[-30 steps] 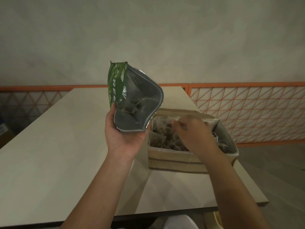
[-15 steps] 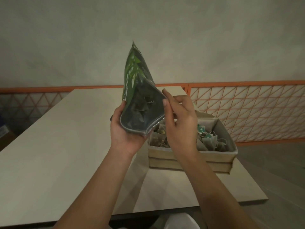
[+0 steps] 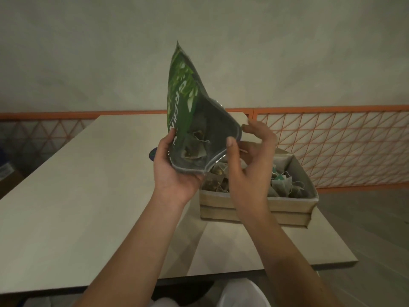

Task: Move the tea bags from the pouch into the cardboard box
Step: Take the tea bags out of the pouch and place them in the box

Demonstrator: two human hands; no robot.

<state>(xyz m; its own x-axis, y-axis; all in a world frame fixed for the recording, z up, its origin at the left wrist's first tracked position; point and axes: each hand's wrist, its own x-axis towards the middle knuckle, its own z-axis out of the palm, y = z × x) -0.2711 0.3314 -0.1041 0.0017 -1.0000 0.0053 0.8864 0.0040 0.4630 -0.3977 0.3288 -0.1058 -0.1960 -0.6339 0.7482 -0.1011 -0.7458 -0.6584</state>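
Here the pouch (image 3: pixel 194 120) sits in the left hand (image 3: pixel 174 173) grip, right hand (image 3: pixel 245 165) pinching its rim.

Pale table (image 3: pixel 77 196) before an orange lattice railing (image 3: pixel 332 140) (grey plaster wall (image 3: pixel 88 52) behind)

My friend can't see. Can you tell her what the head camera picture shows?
A left hand holds an open green pouch with tea bags inside, while the right hand pinches its rim. Behind them, a cardboard box of tea bags sits on a pale table.
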